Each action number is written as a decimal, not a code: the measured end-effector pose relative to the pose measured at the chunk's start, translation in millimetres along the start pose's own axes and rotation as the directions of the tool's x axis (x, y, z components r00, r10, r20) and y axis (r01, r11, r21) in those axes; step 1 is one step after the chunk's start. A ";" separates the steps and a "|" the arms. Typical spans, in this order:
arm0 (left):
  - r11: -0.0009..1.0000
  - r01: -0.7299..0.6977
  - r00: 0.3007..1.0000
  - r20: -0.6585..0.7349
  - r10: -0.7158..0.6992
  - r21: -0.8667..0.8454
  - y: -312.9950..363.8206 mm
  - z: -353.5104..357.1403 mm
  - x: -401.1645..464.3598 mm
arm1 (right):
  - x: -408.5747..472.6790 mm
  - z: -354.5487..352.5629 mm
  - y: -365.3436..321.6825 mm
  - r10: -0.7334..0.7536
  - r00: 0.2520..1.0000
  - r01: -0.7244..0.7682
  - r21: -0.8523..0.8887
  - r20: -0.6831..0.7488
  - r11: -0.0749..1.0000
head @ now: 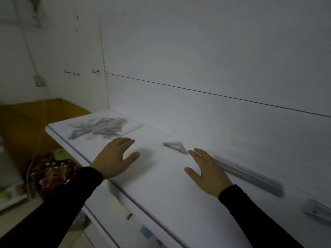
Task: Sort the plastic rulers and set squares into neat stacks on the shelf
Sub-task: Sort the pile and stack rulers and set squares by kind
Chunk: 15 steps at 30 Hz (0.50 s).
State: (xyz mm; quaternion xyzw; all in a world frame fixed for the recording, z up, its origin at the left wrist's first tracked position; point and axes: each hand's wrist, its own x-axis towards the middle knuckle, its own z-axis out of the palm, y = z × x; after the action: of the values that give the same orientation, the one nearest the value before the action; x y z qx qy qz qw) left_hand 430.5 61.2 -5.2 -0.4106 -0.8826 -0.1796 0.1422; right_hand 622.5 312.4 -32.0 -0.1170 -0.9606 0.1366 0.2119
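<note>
Both hands over white shelf (161, 185), fingers straight, holding nothing. Left hand (114, 158) just right of jumbled pile of clear rulers (98, 128). Right hand (208, 173) fingertips near small set square (176, 146); long ruler stack (250, 178) beside it along back wall

Person's body, head view. Two forearms in frame, both in long dark sleeves, black or near-black, plain, no visible print, logo or seam markings. Left sleeve (53, 210) fits close and ends in a snug cuff at the wrist. Right sleeve (254, 213) same fabric, same cuff. Left hand (114, 158) and right hand (207, 170) bare: no gloves, rings, watch or bands seen. Picture dim, slightly blurred.
</note>
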 end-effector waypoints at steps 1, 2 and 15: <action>1.000 0.018 1.000 -0.004 -0.018 0.011 -14.5 -4.8 -5.9 | 6.4 5.6 -9.0 -0.008 1.000 0.008 0.004 0.007 1.000; 0.999 0.036 0.999 -0.006 -0.036 0.015 -29.5 -9.0 -11.2 | 13.1 11.5 -18.3 -0.021 1.000 0.021 0.005 0.018 1.000; 0.993 0.103 0.995 -0.014 -0.103 0.051 -229.6 -55.2 -33.3 | 130.1 111.9 -172.2 -0.042 0.998 0.041 0.032 0.045 0.999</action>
State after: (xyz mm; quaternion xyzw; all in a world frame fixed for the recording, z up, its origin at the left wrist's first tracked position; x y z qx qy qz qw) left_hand 278.9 -122.6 -15.0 -0.3597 -0.9061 -0.1663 0.1484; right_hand 429.8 164.3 -27.1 -0.0907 -0.9652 0.1498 0.1943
